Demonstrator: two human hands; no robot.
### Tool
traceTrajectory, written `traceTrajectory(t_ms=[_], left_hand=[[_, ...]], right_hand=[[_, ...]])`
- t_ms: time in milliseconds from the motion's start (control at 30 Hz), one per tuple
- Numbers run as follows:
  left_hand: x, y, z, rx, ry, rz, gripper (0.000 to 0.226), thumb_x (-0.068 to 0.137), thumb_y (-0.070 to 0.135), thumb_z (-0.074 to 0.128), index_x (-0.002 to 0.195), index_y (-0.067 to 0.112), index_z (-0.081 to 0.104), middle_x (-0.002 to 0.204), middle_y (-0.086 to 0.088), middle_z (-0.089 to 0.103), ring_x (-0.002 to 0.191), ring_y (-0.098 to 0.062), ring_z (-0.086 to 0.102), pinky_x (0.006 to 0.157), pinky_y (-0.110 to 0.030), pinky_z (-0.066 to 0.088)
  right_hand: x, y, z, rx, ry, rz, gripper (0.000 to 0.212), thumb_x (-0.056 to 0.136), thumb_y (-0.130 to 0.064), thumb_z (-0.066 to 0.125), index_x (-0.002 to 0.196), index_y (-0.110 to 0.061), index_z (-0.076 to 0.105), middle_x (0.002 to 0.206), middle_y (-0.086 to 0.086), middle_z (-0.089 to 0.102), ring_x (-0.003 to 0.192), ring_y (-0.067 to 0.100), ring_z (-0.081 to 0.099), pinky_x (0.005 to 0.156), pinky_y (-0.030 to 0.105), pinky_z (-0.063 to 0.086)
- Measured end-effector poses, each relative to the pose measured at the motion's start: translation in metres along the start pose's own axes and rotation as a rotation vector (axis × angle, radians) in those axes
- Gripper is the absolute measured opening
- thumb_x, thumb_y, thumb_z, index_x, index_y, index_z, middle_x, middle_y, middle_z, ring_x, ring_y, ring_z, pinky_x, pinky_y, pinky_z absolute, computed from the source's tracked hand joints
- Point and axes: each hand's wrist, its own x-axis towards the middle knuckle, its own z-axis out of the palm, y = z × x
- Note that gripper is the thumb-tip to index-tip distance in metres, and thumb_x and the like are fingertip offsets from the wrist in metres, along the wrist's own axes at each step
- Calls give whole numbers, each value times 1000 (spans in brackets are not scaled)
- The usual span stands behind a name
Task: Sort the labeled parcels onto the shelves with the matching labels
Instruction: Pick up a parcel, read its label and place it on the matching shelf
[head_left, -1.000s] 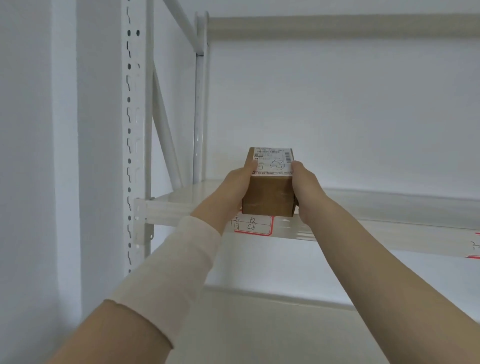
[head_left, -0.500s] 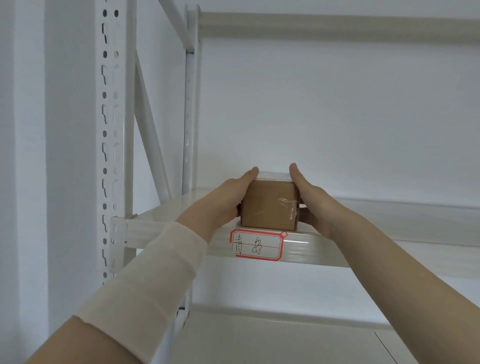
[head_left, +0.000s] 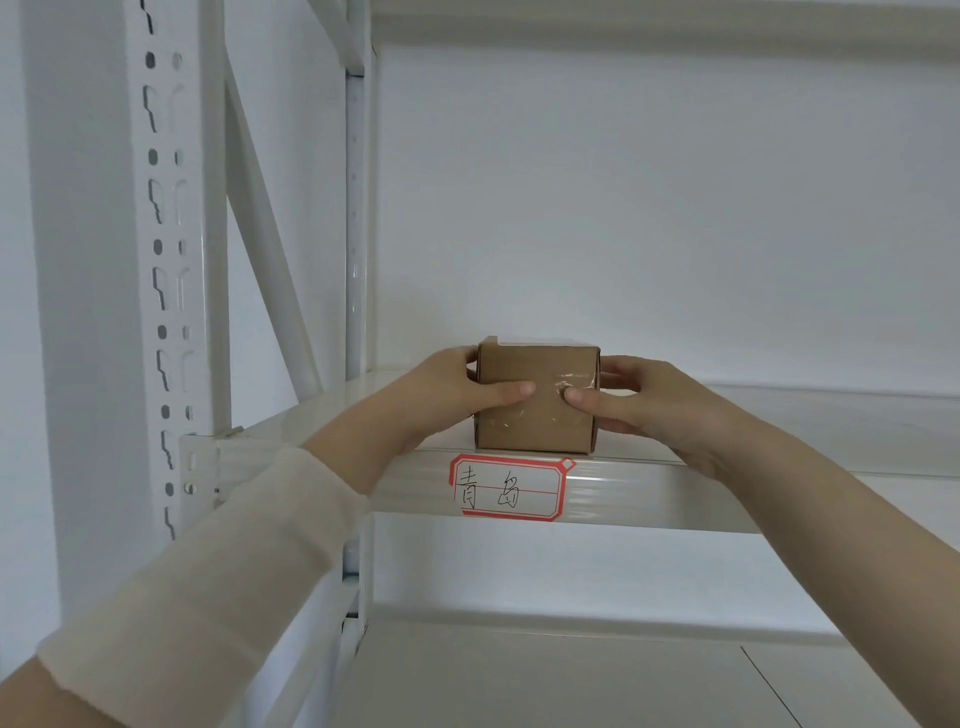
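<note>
A small brown cardboard parcel (head_left: 540, 431) rests on the white shelf (head_left: 649, 486), at its front edge. Clear tape shows on its near face; a white label lies on top, mostly hidden. Directly below it, a red-bordered shelf label (head_left: 509, 487) with two handwritten characters is stuck to the shelf's front beam. My left hand (head_left: 447, 397) grips the parcel's left side, thumb across the front. My right hand (head_left: 644, 402) grips the right side, its thumb also on the front face.
A perforated white upright (head_left: 171, 270) and a diagonal brace (head_left: 270, 249) stand at the left. A lower shelf (head_left: 571, 675) runs underneath. The white wall lies behind the rack, and the upper shelf extends right.
The parcel came down from above the shelf onto its surface. My thumbs have slid from the parcel's top onto its front face, and the view has moved closer.
</note>
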Motion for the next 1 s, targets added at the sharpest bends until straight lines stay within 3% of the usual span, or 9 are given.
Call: traceTrajectory(t_ms=[100,233,367,500,733,833,1000], left_hand=[[5,2,-4,-9,-38,-27,57,80,24,70,133,11,51,123,-7,64,99,-12,65,78,-15,55],[15,5,-10,53,-55,-64,54,80,22,71,129,6,54,122,-8,65,105,-18,63,88,-23,53],[30,7,-16,169,-62,-93,49,81,24,70,122,2,57,118,-11,63,98,-18,61,85,-24,52],[47,0,-20,242,-58,-89,48,82,25,70,120,-1,58,109,-10,62,95,-20,59,91,-32,53],[74,-6,-24,386,-56,-110,58,79,34,72,116,-9,59,103,-15,63,98,-29,63,99,-41,50],[81,-6,-27,443,-59,-128,60,78,38,72,114,-9,60,102,-18,65,103,-33,65,101,-42,48],[89,-8,-27,483,-46,-121,57,77,39,72,109,-7,61,93,-14,61,85,-25,58,100,-40,49]], right_hand=[[1,-4,4,40,-3,-9,58,79,-19,74,133,-10,55,122,3,65,101,15,68,85,21,57],[13,-7,5,45,-16,5,44,82,-11,71,124,-7,60,96,-6,67,82,7,66,72,12,56],[30,-8,9,2,-15,23,33,83,-10,70,115,-6,64,106,5,65,85,12,63,72,15,55],[50,-5,11,-51,7,42,38,82,-11,71,119,-3,64,115,14,64,94,17,61,74,18,55],[82,-3,6,-131,-14,97,50,79,-14,74,125,2,60,130,18,62,100,20,61,91,31,53],[91,-3,7,-146,-24,123,59,78,-14,75,131,3,54,131,16,60,100,20,62,89,29,54],[96,-2,6,-135,-31,131,55,79,-12,74,129,2,56,130,15,61,95,18,62,77,20,55]])
